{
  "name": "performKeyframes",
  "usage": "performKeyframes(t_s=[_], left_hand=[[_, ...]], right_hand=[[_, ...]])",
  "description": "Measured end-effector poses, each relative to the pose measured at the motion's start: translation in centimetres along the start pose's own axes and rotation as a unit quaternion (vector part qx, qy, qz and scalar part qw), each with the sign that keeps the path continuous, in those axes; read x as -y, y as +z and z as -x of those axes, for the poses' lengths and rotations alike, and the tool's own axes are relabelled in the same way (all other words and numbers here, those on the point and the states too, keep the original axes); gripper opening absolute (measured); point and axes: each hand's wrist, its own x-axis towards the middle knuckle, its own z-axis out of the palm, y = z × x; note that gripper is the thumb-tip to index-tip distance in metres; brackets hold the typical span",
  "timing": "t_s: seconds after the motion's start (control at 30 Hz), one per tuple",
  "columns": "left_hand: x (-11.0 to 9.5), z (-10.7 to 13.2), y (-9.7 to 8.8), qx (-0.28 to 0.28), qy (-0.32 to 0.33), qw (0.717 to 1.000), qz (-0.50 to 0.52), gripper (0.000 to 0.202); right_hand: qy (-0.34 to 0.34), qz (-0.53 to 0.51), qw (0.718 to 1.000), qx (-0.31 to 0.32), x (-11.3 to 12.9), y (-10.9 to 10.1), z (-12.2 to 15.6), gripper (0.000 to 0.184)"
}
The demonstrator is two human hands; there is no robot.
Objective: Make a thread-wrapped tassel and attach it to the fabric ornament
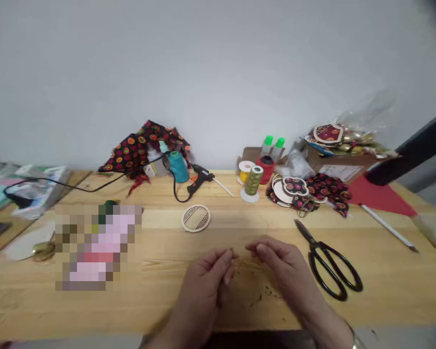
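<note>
My left hand (209,278) is above the front middle of the table, thumb and forefinger pinched together. A tiny dark bit shows at its fingertips, too small to name. A short gap to the right, my right hand (281,266) is closed in a similar pinch; whatever it holds, if anything, cannot be made out. Beyond the left hand lies a round wooden openwork frame (184,224). Black-handled scissors (316,245) rest just right of my right hand, blades pointing away. Small dark scraps (267,292) are scattered on the wood between my wrists.
A glue gun (202,178), a teal thread cone (179,167) and patterned fabric (131,150) are at the back left. Thread spools (254,180), fabric-covered pieces (295,186) and a filled box (334,167) stand back right. A white pencil (387,227) lies far right. A blurred-out patch covers the left.
</note>
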Motion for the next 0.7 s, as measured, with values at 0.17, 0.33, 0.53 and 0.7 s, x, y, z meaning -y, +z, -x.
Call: performKeyframes(t_s=[0.17,0.33,0.53,0.7], left_hand=[[0.0,-0.4,-0.1,0.004,0.015,1.000,-0.011,0.020],[0.1,-0.3,-0.2,0.008,0.011,1.000,-0.028,0.022],[0.2,-0.6,-0.8,0.000,0.048,0.993,-0.107,0.028],[-0.4,-0.4,-0.6,-0.014,0.069,0.989,-0.130,0.029]], right_hand=[[0.018,-0.002,1.000,-0.016,-0.3,0.5,0.2,0.011],[0.016,-0.025,0.999,-0.012,-0.3,0.9,-0.2,0.007],[-0.143,0.084,0.986,0.026,1.1,0.5,0.4,0.013],[-0.289,0.185,0.924,0.169,2.9,-0.2,1.5,0.014]])
